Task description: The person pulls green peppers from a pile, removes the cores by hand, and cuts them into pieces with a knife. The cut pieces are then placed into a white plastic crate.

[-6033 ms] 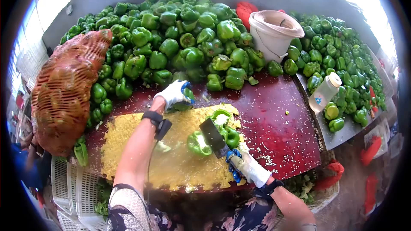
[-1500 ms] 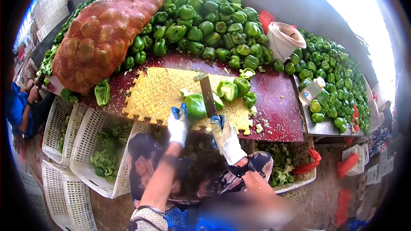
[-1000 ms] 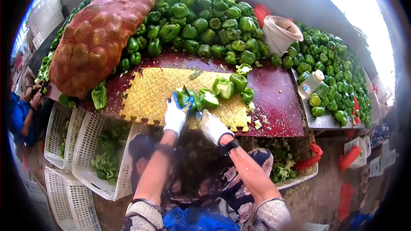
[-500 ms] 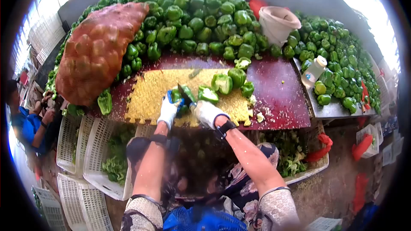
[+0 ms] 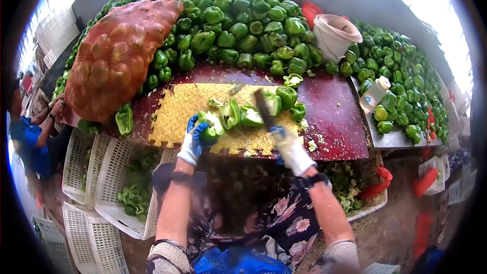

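Observation:
My left hand (image 5: 192, 143), in a white glove with blue fingers, is closed around a cut green bell pepper piece (image 5: 213, 126) at the near edge of the yellow foam mat (image 5: 175, 109). The pepper's pale inside shows. To the right, my gloved right hand (image 5: 292, 151) grips a knife (image 5: 263, 107), its dark blade pointing up and away over the mat; motion blurs it a little. Between the hands lie an opened pepper piece (image 5: 232, 114) and another cut half (image 5: 250, 116). Behind the knife sits a whole green pepper (image 5: 287, 97).
A large heap of green peppers (image 5: 238, 30) fills the back. The red net sack (image 5: 119, 56) stands left, a white bucket (image 5: 335, 38) and a bottle (image 5: 374, 94) right. White crates (image 5: 119, 187) are below the dark red table (image 5: 335, 116). Another person (image 5: 35, 137) is at far left.
The knife has come away from the pepper, and my right hand has swung right with it. The pepper at my left hand now shows its cut inside. The view has shifted slightly.

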Tool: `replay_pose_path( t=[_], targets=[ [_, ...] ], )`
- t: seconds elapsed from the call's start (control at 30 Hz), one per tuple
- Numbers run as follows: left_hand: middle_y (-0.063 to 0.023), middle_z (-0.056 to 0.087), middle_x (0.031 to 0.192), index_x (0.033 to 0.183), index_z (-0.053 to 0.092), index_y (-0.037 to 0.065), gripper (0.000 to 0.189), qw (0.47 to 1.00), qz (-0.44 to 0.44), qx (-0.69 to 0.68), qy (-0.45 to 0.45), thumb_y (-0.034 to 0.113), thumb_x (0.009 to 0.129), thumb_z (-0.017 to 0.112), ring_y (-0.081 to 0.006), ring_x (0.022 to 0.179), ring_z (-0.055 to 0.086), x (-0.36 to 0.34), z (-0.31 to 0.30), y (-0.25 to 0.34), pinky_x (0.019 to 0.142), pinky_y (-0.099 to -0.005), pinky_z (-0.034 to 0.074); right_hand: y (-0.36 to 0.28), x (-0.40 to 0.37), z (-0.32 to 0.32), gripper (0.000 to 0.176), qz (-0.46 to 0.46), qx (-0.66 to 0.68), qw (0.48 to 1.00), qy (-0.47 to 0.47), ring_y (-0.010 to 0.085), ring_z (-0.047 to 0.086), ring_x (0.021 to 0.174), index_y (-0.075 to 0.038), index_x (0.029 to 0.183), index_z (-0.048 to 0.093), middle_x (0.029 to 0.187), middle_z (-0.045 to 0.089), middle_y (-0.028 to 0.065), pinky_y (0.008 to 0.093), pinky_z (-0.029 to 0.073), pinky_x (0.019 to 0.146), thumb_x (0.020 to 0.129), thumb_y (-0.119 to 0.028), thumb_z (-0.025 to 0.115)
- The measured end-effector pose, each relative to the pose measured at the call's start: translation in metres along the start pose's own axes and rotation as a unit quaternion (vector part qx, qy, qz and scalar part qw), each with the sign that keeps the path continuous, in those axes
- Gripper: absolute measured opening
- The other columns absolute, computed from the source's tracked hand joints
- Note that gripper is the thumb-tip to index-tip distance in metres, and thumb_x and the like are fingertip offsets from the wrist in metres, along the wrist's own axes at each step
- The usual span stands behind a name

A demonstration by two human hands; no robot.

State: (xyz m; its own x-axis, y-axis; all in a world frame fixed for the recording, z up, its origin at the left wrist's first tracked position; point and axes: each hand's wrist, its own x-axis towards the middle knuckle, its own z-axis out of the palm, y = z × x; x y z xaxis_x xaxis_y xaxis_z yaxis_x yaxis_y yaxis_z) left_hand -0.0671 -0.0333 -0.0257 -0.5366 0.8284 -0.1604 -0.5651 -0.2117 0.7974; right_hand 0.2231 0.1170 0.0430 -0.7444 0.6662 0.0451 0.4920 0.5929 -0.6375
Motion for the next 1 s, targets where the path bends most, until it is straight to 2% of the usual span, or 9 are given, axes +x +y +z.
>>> replay_pose_path(
  t=[0.07, 0.2, 0.33, 0.4, 0.47, 0.5, 0.6, 0.63, 1.0],
  targets=[
    [-0.0082, 0.06, 0.129, 0.14, 0.045, 0.023, 0.052, 0.999, 0.009, -0.033, -0.024, 0.015, 0.091, 0.061, -0.032, 0.108, 0.065, -0.01, 0.006, 0.005, 0.073, -0.0498, 0.062, -0.001, -0.008, -0.047, 0.038, 0.184, -0.041, 0.977, 0.103, 0.0351, 0.068, 0.077, -0.001, 0.12, 0.055, 0.093, 0.069, 0.02, 0.0455, 0.054, 0.07, 0.097, -0.032, 0.056],
    [-0.0072, 0.049, 0.145, 0.15, 0.036, 0.023, 0.059, 0.968, 0.002, -0.16, -0.193, 0.02, 0.095, 0.055, -0.0297, 0.126, 0.055, -0.027, 0.045, 0.023, 0.089, -0.0547, 0.057, 0.092, -0.009, -0.062, 0.059, 0.152, -0.276, 0.931, 0.184, 0.0403, 0.066, 0.092, 0.0, 0.132, 0.051, 0.099, 0.068, 0.0224, 0.0482, 0.053, 0.081, 0.088, -0.035, 0.069],
    [-0.0065, 0.051, 0.142, 0.149, 0.037, 0.023, 0.059, 0.964, -0.032, -0.18, -0.193, 0.017, 0.094, 0.058, -0.0287, 0.125, 0.055, -0.035, 0.067, 0.023, 0.091, -0.055, 0.056, 0.105, 0.001, -0.068, 0.055, 0.217, -0.332, 0.91, 0.121, 0.0384, 0.065, 0.1, -0.004, 0.13, 0.054, 0.106, 0.067, 0.02, 0.0465, 0.054, 0.081, 0.085, -0.029, 0.073],
    [-0.0064, 0.05, 0.141, 0.149, 0.037, 0.023, 0.06, 0.966, -0.053, -0.172, -0.188, 0.015, 0.094, 0.059, -0.0287, 0.124, 0.055, -0.031, 0.066, 0.012, 0.092, -0.0547, 0.055, 0.085, 0.011, -0.058, 0.054, 0.167, -0.278, 0.925, 0.199, 0.0355, 0.064, 0.102, -0.004, 0.128, 0.054, 0.109, 0.065, 0.0195, 0.0453, 0.055, 0.083, 0.084, -0.028, 0.074],
    [-0.006, 0.049, 0.141, 0.148, 0.036, 0.022, 0.065, 0.973, 0.115, 0.092, -0.179, 0.008, 0.091, 0.062, -0.0275, 0.122, 0.056, -0.016, 0.061, -0.015, 0.092, -0.0539, 0.055, 0.026, 0.021, -0.05, 0.049, 0.063, -0.155, 0.972, 0.167, 0.0307, 0.065, 0.101, -0.004, 0.126, 0.054, 0.117, 0.061, 0.0196, 0.0421, 0.057, 0.084, 0.086, -0.024, 0.074],
    [-0.0063, 0.047, 0.142, 0.151, 0.031, 0.022, 0.073, 0.976, -0.018, -0.073, -0.206, 0.006, 0.088, 0.065, -0.0269, 0.123, 0.055, -0.034, 0.086, 0.011, 0.094, -0.0511, 0.055, 0.039, 0.031, -0.025, 0.048, -0.152, -0.159, 0.938, 0.266, 0.0297, 0.065, 0.098, -0.006, 0.126, 0.055, 0.115, 0.062, 0.0177, 0.0433, 0.056, 0.082, 0.086, -0.023, 0.075],
    [-0.007, 0.046, 0.141, 0.153, 0.027, 0.021, 0.08, 0.979, 0.022, 0.027, -0.201, 0.009, 0.086, 0.069, -0.0256, 0.125, 0.052, -0.041, 0.107, 0.007, 0.095, -0.0467, 0.055, -0.084, 0.019, -0.033, 0.062, -0.082, 0.054, 0.991, 0.088, 0.0302, 0.062, 0.104, -0.007, 0.136, 0.049, 0.112, 0.06, 0.0186, 0.0385, 0.053, 0.087, 0.083, -0.02, 0.078],
    [-0.0074, 0.044, 0.144, 0.154, 0.023, 0.02, 0.091, 0.978, 0.013, 0.061, -0.2, 0.011, 0.079, 0.075, -0.0247, 0.127, 0.05, -0.035, 0.104, 0.001, 0.097, -0.0432, 0.054, -0.087, 0.024, -0.029, 0.065, -0.116, 0.028, 0.992, 0.048, 0.0366, 0.06, 0.111, -0.002, 0.14, 0.043, 0.131, 0.051, 0.0269, 0.0436, 0.054, 0.095, 0.085, -0.02, 0.074],
    [-0.0101, 0.041, 0.147, 0.15, 0.031, 0.006, 0.103, 0.906, 0.204, 0.354, -0.108, 0.003, 0.06, 0.08, -0.0224, 0.137, 0.038, -0.013, 0.091, -0.044, 0.116, -0.0341, 0.03, -0.061, 0.06, 0.023, 0.066, -0.066, -0.127, 0.99, 0.003, 0.0433, 0.06, 0.105, 0.0, 0.136, 0.038, 0.12, 0.052, 0.0311, 0.0466, 0.052, 0.09, 0.08, -0.01, 0.071]
  ],
)
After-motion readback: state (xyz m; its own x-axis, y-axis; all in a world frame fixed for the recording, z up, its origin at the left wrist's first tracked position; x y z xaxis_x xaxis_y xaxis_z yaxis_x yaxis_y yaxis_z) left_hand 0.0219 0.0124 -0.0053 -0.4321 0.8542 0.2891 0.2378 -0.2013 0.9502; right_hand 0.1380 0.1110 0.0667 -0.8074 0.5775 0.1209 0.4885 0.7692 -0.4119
